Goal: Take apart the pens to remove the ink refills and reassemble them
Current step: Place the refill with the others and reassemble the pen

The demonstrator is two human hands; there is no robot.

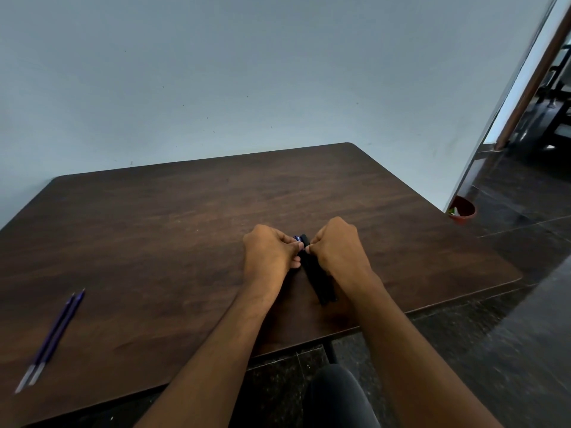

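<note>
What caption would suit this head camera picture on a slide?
Left hand and right hand grip dark pens over a brown wooden table; two blue ink refills lie aside.

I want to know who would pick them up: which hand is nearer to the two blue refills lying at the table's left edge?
Left. The left hand is nearer the blue refills, though well apart from them; the right hand is farther, beyond the black pens.
</note>
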